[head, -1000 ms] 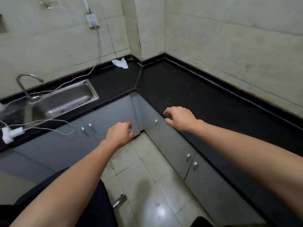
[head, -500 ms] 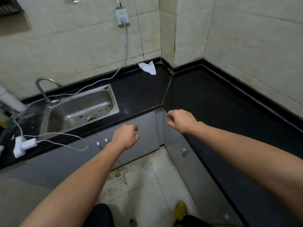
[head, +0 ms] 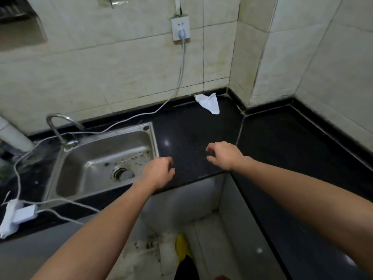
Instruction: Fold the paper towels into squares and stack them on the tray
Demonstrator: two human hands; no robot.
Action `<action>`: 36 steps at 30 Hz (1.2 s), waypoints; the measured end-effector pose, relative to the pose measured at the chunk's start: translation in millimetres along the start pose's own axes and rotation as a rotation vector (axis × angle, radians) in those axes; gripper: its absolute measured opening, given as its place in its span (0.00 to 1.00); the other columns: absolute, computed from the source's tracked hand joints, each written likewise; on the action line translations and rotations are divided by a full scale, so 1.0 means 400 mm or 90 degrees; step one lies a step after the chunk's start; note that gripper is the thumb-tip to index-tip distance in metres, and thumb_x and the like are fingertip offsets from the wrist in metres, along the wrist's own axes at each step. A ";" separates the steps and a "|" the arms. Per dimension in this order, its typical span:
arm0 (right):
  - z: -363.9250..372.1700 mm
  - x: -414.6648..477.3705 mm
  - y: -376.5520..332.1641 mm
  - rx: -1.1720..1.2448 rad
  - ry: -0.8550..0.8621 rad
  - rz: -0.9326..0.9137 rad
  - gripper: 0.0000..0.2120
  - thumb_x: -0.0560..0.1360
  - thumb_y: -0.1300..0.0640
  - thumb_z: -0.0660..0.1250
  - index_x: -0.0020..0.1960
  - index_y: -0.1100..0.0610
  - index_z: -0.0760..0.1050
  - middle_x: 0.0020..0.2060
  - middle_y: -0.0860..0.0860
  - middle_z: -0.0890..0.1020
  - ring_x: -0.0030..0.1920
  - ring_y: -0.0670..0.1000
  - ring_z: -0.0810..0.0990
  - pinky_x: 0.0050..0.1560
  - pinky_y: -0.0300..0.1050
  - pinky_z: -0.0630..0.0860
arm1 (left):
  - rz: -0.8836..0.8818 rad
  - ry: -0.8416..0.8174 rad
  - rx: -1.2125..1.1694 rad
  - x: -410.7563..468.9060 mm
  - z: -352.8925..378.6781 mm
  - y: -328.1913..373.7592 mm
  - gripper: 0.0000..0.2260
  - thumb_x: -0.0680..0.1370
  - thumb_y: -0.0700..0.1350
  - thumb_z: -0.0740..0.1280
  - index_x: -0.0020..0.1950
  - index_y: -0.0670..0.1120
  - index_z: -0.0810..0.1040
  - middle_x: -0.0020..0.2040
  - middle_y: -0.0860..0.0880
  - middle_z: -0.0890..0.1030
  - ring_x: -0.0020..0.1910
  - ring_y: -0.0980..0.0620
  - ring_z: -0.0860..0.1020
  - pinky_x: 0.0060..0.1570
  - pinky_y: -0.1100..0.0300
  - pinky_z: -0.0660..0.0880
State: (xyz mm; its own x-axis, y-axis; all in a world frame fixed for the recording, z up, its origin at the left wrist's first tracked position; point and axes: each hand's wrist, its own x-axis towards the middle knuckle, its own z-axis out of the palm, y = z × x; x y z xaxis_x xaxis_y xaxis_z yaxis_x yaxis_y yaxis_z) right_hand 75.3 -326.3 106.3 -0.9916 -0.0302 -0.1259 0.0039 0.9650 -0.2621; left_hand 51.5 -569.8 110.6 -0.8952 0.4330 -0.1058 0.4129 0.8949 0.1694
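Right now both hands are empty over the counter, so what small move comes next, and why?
Probably reach the right hand forward to the crumpled paper towel by the back wall: it lies loose, unfolded, and nearer that hand than the left hand.

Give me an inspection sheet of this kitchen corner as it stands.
Surface: black countertop, L-shaped, glossy.
Job's things: one crumpled paper towel at the back wall; no tray seen.
Clutter: debris in the steel sink; white adapter at the left edge.
Grippers: left hand and right hand empty, fingers curled, over the counter's front.
Cables: white cable from the wall socket runs behind the sink.
Surroundings: tiled walls, faucet, stained floor.
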 end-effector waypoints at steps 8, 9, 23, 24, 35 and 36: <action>-0.043 0.303 0.051 0.024 0.004 0.116 0.16 0.77 0.48 0.65 0.63 0.50 0.74 0.53 0.48 0.81 0.53 0.53 0.79 0.49 0.48 0.76 | 0.058 -0.016 -0.021 0.371 -0.058 -0.138 0.12 0.77 0.50 0.63 0.57 0.48 0.76 0.52 0.47 0.81 0.51 0.45 0.79 0.49 0.51 0.77; -0.043 0.323 0.058 0.033 0.004 0.129 0.16 0.77 0.48 0.65 0.63 0.50 0.74 0.53 0.48 0.81 0.54 0.52 0.79 0.50 0.48 0.76 | 0.063 -0.023 -0.022 0.407 -0.062 -0.146 0.12 0.77 0.51 0.63 0.57 0.48 0.76 0.53 0.46 0.81 0.52 0.45 0.79 0.50 0.51 0.77; -0.010 0.687 0.336 0.089 -0.071 0.243 0.16 0.75 0.48 0.66 0.62 0.50 0.75 0.54 0.51 0.81 0.54 0.55 0.79 0.54 0.50 0.77 | 0.058 -0.147 -0.037 0.736 0.035 -0.158 0.12 0.77 0.52 0.63 0.58 0.49 0.75 0.54 0.47 0.81 0.52 0.45 0.79 0.49 0.53 0.76; -0.006 0.727 0.360 0.089 -0.071 0.246 0.16 0.75 0.48 0.66 0.62 0.51 0.75 0.54 0.52 0.81 0.54 0.55 0.79 0.53 0.50 0.77 | 0.047 -0.148 -0.031 0.760 0.039 -0.158 0.12 0.77 0.52 0.63 0.58 0.49 0.76 0.54 0.47 0.81 0.53 0.44 0.79 0.49 0.53 0.76; 0.100 1.053 0.546 0.094 -0.034 0.398 0.26 0.80 0.43 0.57 0.67 0.62 0.66 0.62 0.62 0.74 0.59 0.63 0.76 0.48 0.51 0.71 | -0.029 -0.211 -0.016 0.891 0.110 -0.161 0.10 0.78 0.50 0.62 0.55 0.47 0.76 0.51 0.45 0.81 0.50 0.43 0.79 0.45 0.53 0.74; 0.111 1.065 0.546 0.088 -0.039 0.408 0.27 0.79 0.43 0.59 0.68 0.62 0.65 0.63 0.62 0.73 0.59 0.63 0.75 0.50 0.52 0.72 | -0.030 -0.214 -0.014 0.891 0.116 -0.164 0.10 0.78 0.50 0.62 0.54 0.47 0.76 0.51 0.45 0.81 0.50 0.43 0.79 0.44 0.54 0.73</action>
State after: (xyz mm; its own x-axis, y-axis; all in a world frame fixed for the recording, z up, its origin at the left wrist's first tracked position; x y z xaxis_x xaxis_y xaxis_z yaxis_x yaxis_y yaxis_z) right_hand -340.6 -139.8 -47.2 -0.7779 0.5208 -0.3517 0.6121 0.7545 -0.2366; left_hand -286.7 -469.1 16.4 -0.8060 0.4060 -0.4308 0.3657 0.9138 0.1770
